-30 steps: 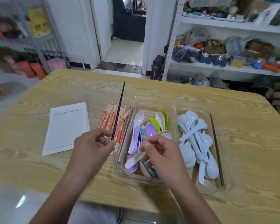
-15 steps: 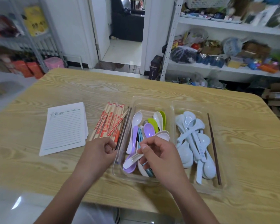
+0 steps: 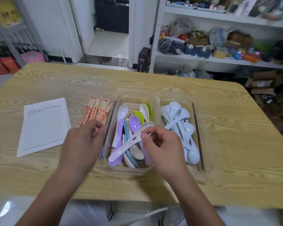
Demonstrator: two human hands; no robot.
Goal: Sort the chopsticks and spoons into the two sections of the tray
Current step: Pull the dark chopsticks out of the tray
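Observation:
A clear two-section tray sits mid-table. Its left section holds several coloured spoons. The right section holds several pale blue spoons and one dark chopstick along its right wall. My right hand pinches the slotted handle of a white spoon that lies slanted over the coloured ones. My left hand has its fingers curled at a dark chopstick lying along the outside of the tray's left wall; whether it still grips it is hidden. Paper-wrapped chopsticks lie just left of that.
A lined paper pad lies at the left of the wooden table. Cluttered shelves stand behind the table's far right, a doorway behind its middle. The table's near edge runs just under my forearms.
My left hand has brought the dark chopstick down from upright to flat beside the tray's left wall. My right hand has lifted the white spoon a little higher over the coloured spoons.

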